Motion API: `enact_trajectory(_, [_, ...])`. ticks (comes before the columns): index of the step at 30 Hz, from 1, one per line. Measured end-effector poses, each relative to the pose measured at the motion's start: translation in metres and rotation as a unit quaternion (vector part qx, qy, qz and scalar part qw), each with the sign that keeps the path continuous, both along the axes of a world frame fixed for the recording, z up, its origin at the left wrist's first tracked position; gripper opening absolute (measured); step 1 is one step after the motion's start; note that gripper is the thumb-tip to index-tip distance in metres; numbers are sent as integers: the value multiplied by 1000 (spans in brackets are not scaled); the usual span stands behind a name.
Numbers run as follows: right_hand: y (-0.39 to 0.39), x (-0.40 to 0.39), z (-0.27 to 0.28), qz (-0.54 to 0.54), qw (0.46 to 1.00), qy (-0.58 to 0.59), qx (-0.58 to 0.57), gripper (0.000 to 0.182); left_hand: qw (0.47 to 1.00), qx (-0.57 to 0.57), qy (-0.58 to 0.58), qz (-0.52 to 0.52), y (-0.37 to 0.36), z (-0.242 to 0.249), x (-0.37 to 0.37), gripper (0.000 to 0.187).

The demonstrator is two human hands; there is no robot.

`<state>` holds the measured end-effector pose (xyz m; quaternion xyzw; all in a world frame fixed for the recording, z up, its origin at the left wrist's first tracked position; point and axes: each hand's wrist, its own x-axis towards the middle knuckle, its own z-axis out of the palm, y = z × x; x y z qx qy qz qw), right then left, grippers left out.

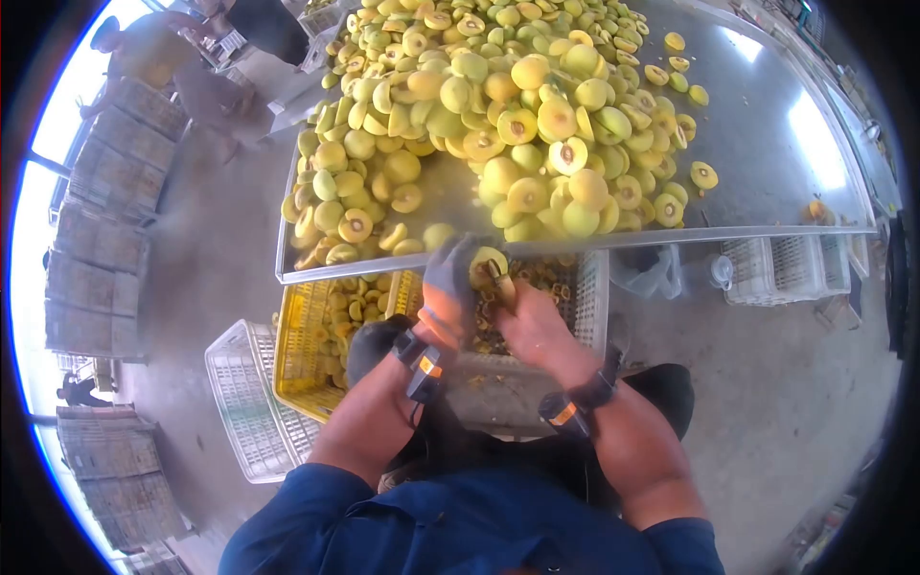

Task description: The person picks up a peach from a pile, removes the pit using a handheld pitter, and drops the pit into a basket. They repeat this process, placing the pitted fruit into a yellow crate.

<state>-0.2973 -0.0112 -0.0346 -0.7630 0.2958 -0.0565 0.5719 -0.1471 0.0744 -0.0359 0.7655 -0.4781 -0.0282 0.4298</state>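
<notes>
My left hand (446, 292), in a grey and orange glove, holds a peach half (484, 259) with its cut face turned toward my right hand (535, 324). That bare right hand is closed round a short pitting tool (504, 289), whose tip meets the middle of the cut face. Both hands are just off the near edge of a metal table (738, 233), above a light crate (598, 302) with many small brown pits in it. Left of that, a yellow crate (287, 359) contains peach pieces, partly hidden by my left arm and knee.
A big heap of halved peaches (498, 105) covers much of the table. White baskets (235, 402) stand at left, others (791, 268) under the table at right beside a plastic bag (659, 278). Crate stacks (96, 254) line the far left; a person (158, 53) bends at upper left.
</notes>
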Motion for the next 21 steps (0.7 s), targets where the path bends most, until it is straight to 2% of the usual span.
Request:
enact_trajectory(1, [3, 1, -3, -9, 1000, 11, -5, 31, 1000, -2, -3, 9, -1, 0, -4, 34])
enact_trajectory(4, [3, 4, -5, 20, 995, -70, 70, 30, 999, 0, -14, 28, -2, -5, -7, 33])
enact_trajectory(5, [4, 4, -4, 13, 997, -52, 57, 30, 999, 1, -19, 34, -2, -8, -8, 32])
enact_trajectory(7, [8, 4, 1, 1, 999, -16, 31, 30, 974, -98, 202, 43, -8, -20, -15, 32])
enact_trajectory(9, [11, 5, -7, -4, 1000, -14, 8, 29, 969, -107, 218, 49, -9, -26, -16, 32])
enact_trajectory(10, [14, 6, -5, -8, 1000, -12, -2, 29, 989, -65, 126, 51, -6, -19, -17, 33])
enact_trajectory(11, [14, 5, -2, 1, 997, 8, 77, 27, 998, -21, 33, 53, -2, -16, -18, 33])
enact_trajectory(13, [5, 6, 13, 18, 972, 43, 229, 23, 983, -65, 164, 54, -3, -23, -18, 35])
enact_trajectory(15, [14, 5, -20, 17, 993, -95, 68, 19, 986, -65, 147, 50, -1, -24, -18, 36])
enact_trajectory(16, [15, 7, -17, 16, 986, -163, -15, 17, 996, -44, 65, 46, 1, -19, -18, 35])
enact_trajectory(17, [10, 5, -13, 24, 988, -116, 98, 15, 999, -22, -19, 41, 2, -14, -17, 35])
enact_trajectory(19, [0, 0, 4, 37, 946, -20, 321, 14, 999, -28, 22, 29, 4, -2, -15, 32])
enact_trajectory(21, [-6, -2, 10, 60, 943, -30, 324, 14, 996, -29, 84, -10, 6, 18, -11, 32])
